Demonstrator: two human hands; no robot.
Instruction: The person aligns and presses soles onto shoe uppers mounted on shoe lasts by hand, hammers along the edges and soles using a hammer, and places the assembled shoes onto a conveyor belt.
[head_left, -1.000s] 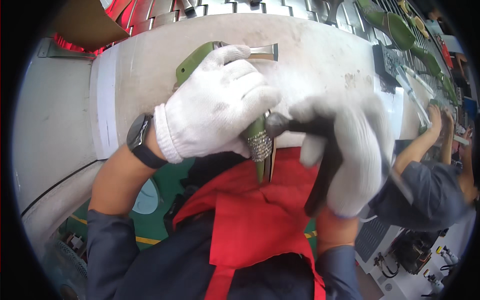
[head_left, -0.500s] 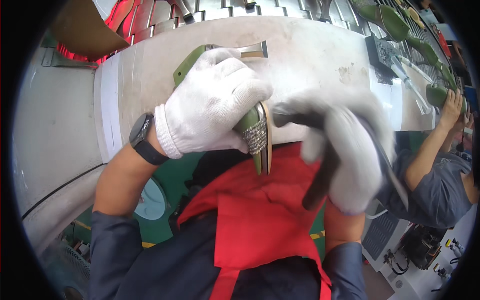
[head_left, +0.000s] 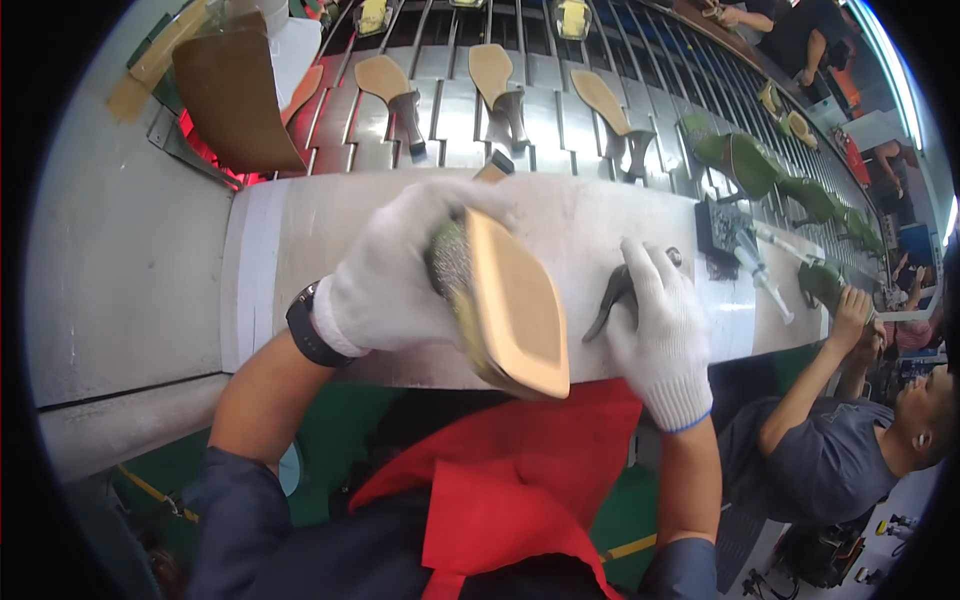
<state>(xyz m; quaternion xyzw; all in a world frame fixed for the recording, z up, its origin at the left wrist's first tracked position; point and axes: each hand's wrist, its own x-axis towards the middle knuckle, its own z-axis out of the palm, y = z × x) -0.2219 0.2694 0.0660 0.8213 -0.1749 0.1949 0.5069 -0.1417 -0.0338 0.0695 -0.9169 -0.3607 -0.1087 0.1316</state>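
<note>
My left hand point(head_left: 395, 270), in a white knitted glove, grips a green shoe point(head_left: 450, 265) with a sparkling strap around its forefoot. The shoe's tan sole point(head_left: 518, 310) faces me, its toe end tilted toward my apron; the glove hides much of the rest. To the right, my gloved right hand point(head_left: 660, 335) rests low over the worktable, thumb and fingers around dark pincers point(head_left: 608, 300). The pincers lie at the table surface, partly covered by my fingers.
Beyond the pale worktable point(head_left: 560, 210) runs a metal slat conveyor point(head_left: 445, 125) carrying tan soles with heels and green shoes point(head_left: 745, 160). A dark block point(head_left: 720, 228) and a syringe point(head_left: 762, 268) lie at the right. A co-worker point(head_left: 850, 440) handles a shoe there; a brown curved sheet point(head_left: 235, 95) stands left.
My left hand has turned the shoe so its sole faces me. My right hand has moved away from it with the pincers, down to the table. The view has shifted, showing more conveyor.
</note>
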